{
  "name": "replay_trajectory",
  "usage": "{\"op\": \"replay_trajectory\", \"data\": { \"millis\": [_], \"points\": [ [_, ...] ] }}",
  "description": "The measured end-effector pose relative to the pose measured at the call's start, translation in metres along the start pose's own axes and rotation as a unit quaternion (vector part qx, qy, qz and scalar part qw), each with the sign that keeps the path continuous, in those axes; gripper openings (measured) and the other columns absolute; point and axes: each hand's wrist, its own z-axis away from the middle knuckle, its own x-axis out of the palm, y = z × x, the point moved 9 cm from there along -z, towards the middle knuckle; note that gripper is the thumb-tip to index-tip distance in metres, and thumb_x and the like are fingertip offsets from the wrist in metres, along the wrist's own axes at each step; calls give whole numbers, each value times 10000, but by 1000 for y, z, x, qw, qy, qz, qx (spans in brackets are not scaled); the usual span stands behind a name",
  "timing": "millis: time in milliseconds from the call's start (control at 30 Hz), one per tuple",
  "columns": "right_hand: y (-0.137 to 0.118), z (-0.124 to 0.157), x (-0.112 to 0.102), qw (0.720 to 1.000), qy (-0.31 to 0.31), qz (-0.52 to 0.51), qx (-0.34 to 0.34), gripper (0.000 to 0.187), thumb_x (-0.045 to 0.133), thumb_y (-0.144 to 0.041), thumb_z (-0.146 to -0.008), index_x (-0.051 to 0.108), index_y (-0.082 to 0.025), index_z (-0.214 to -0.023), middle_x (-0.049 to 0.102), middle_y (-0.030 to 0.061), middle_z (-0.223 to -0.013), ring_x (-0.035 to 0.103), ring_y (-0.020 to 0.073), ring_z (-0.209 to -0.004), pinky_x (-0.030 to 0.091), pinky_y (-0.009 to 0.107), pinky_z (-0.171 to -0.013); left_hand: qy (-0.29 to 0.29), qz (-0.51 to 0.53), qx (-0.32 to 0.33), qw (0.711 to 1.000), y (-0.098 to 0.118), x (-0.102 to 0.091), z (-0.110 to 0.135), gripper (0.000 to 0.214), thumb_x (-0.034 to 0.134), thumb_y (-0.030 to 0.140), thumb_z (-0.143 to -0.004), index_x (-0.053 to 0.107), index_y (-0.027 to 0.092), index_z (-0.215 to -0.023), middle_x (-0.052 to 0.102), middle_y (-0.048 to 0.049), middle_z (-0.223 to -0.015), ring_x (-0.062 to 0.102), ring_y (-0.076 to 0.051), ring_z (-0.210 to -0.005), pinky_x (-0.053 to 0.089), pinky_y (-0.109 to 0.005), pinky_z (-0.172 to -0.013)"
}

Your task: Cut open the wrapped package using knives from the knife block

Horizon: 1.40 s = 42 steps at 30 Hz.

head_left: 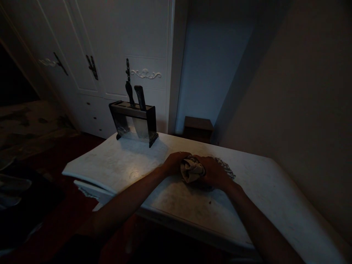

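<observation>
Both hands meet over the middle of a white table [110,161]. Between them is a crumpled tan bundle [191,169], which looks like cloth, though the dim light leaves its kind unsure. My left hand [176,162] is closed on its left side. From the right, my right hand [214,170] wraps round the same bundle, its fingers partly hidden. A grey-and-white patterned piece [226,168] shows just beyond my right hand; I cannot tell whether it belongs to the bundle. A small dark speck [210,202] lies on the tabletop nearer to me.
A knife holder [133,112] with dark-handled tools stands at the table's back left. Behind it rises a white wardrobe [123,36]. A brown box-like piece of furniture [198,123] sits beyond the back edge. An open drawer [90,192] juts out at the left front.
</observation>
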Motion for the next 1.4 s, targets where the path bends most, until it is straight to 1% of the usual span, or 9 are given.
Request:
{"op": "replay_trajectory", "data": {
  "millis": [200, 467, 667, 867, 967, 1067, 1167, 1333, 1400],
  "points": [
    [8, 0, 1, 998, -1, 30, 46, 360, 563, -364, -819, 619, -204, -1137, 705, 80, -1045, 630, 232, -935, 401, 289, -786, -3, 17, -23, 1000, -4, 1, 0, 504, 690, 335, -738, 607, 174, -1209, 662, -100, -1193, 614, -279, -1098, 462, -383, -978],
    [12, 3, -3, 998, 11, -7, 65, 300, 541, -356, -832, 640, -201, -1069, 709, 84, -1028, 627, 238, -928, 400, 293, -808, 5, 48, -31, 998, -11, 1, 2, 613, 710, 335, -724, 549, 117, -1274, 608, -154, -1280, 566, -301, -1185, 431, -427, -1036],
    [20, 4, -4, 997, 26, -17, 78, 340, 533, -358, -829, 633, -218, -1122, 702, 82, -1076, 630, 252, -972, 415, 315, -837, 16, 51, -50, 997, -14, -6, 1, 465, 633, 302, -793, 577, 152, -1230, 638, -133, -1222, 598, -285, -1119, 464, -422, -988],
    [32, 6, -8, 993, 47, -12, 104, 327, 530, -365, -842, 647, -225, -1114, 703, 94, -1090, 638, 275, -993, 438, 345, -851, 38, 45, -86, 995, -33, -6, 8, 411, 535, 153, -826, 549, 135, -1236, 622, -123, -1202, 587, -234, -1114, 464, -392, -988],
    [42, 8, -9, 991, 63, -15, 118, 329, 527, -397, -855, 646, -226, -1109, 699, 92, -1104, 645, 272, -996, 445, 349, -859, 62, 58, -80, 993, -35, -10, 15, 356, 519, 167, -851, 557, 154, -1205, 630, -104, -1154, 612, -198, -1024, 494, -358, -921],
    [52, 12, -10, 988, 75, -9, 134, 353, 555, -413, -839, 631, -241, -1138, 679, 86, -1165, 630, 280, -1050, 448, 362, -878, 106, 71, -64, 990, -27, -26, 23, 233, 475, 276, -913, 606, 178, -1078, 658, -78, -996, 620, -174, -886, 508, -318, -809],
    [56, 13, -10, 988, 77, -12, 135, 338, 555, -401, -838, 634, -250, -1129, 678, 79, -1173, 628, 283, -1061, 450, 374, -890, 149, 77, -49, 985, -13, -52, 30, 261, 429, 335, -934, 601, 180, -814, 629, -48, -768, 581, -150, -715, 477, -280, -685],
    [57, 12, -10, 988, 84, -28, 130, 382, 543, -378, -839, 625, -244, -1186, 667, 85, -1205, 617, 289, -1093, 444, 387, -921, 256, 85, -44, 962, 0, -121, 37, 292, 418, 306, -910, 519, 181, -667, 549, -21, -640, 515, -126, -594, 388, -238, -538],
    [61, 12, -8, 987, 81, -30, 138, 403, 532, -386, -841, 624, -230, -1201, 662, 92, -1214, 614, 292, -1096, 436, 390, -929, 316, 74, -55, 944, 0, -156, 39, 315, 425, 305, -906, 507, 183, -628, 529, -7, -606, 509, -122, -578, 390, -243, -559]
  ]
}}
